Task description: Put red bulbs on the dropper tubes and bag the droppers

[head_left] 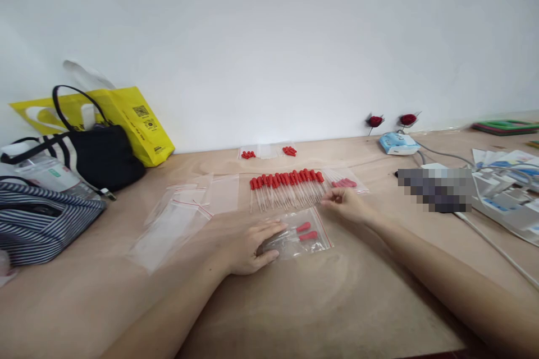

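Note:
A row of several clear droppers with red bulbs (286,186) lies on the wooden table (320,303). My right hand (347,203) rests at the row's right end, fingers curled together at a dropper's tip. My left hand (252,247) lies flat with fingers stretched out on the mouth of a small clear zip bag (301,238) that holds two red-bulbed droppers. Another bag with red-bulbed droppers (345,183) lies just beyond my right hand.
Several empty zip bags (181,219) lie to the left. Two small bags of red bulbs (267,151) sit by the wall. A black bag (101,157), a yellow bag (135,118) and a striped bag (37,219) stand at the left. Boxes and cables (501,196) crowd the right.

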{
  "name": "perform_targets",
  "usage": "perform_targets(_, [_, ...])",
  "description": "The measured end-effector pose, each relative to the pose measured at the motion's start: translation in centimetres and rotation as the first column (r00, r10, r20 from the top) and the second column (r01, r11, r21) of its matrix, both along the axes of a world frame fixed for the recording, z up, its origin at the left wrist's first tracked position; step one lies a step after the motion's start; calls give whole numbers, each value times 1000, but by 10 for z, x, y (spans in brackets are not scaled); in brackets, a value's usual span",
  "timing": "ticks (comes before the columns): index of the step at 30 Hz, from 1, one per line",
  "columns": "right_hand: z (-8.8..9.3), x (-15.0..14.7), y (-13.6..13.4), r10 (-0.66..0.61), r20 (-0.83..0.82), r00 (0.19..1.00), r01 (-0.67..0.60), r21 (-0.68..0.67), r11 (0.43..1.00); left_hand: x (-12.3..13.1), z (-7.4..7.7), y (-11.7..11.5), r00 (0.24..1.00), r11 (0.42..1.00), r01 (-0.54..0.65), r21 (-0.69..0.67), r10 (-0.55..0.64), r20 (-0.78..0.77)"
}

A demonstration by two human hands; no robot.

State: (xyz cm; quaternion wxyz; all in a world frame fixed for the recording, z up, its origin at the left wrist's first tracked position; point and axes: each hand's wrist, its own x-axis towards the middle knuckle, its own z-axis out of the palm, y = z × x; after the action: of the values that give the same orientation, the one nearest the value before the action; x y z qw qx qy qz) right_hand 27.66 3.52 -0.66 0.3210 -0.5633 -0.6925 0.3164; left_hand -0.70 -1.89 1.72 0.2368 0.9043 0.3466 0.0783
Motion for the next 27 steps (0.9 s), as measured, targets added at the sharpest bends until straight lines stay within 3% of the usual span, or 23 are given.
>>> perform_targets(2, [6, 3, 23, -199, 153, 968, 185, 102, 977, 0, 0, 0, 1000, 1000, 20, 13, -20, -2])
perform_targets(5, [7, -2, 54, -311, 205, 928, 287, 137, 948, -1, -1, -1, 999, 998, 50, 41, -50, 12])
perform_targets(9, [0, -12, 76, -390, 236, 890, 364, 145, 920, -1, -2, -2, 998, 996, 60, 59, -62, 25])
perform_targets(15, [-5, -16, 83, -415, 215, 884, 398, 120, 910, 0, -2, -1, 998, 997, 63, 54, -63, 15])
perform_targets(23, [15, 6, 72, -386, 10, 922, 385, 41, 922, 0, 1, -3, 1000, 999, 16, 30, -17, 18])
perform_targets(26, [18, 20, 48, -380, -190, 905, 394, 40, 918, 0, 0, -2, 1000, 999, 10, 32, -10, -6])
perform_targets(27, [16, 23, 38, -357, -332, 873, 392, 42, 919, 0, -1, -2, 1000, 999, 10, 34, -9, -9])
